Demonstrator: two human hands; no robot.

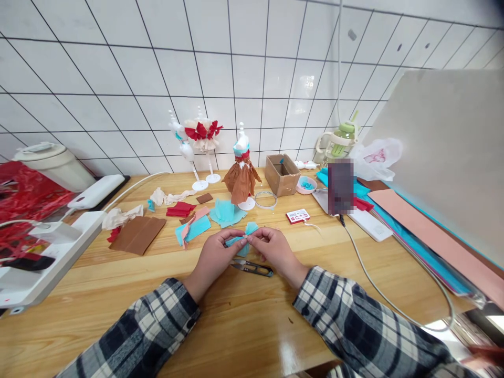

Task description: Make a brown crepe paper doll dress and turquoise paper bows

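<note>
Between my two hands is a small piece of light blue crepe paper point(251, 228), gathered at its middle. My left hand point(220, 251) pinches it from the left, thumb against fingers. From the right, my right hand point(275, 249) pinches the same piece, fingertips almost touching the left ones. Just below the hands a pair of thread snips point(252, 267) lies on the wooden table point(220, 336). Beyond them lies a ruffled light blue paper piece point(227, 213), near a white mini dress form point(241, 142) wearing a brown paper skirt point(242, 181).
Two more dress forms point(202, 137) stand at the back left. Paper scraps, including a brown sheet point(137, 235), lie left. A cardboard box point(282, 175), wire ring point(266, 199), small red-white box point(298, 216) and blurred phone point(341, 187) with cable are right. A power strip point(51, 262) sits far left.
</note>
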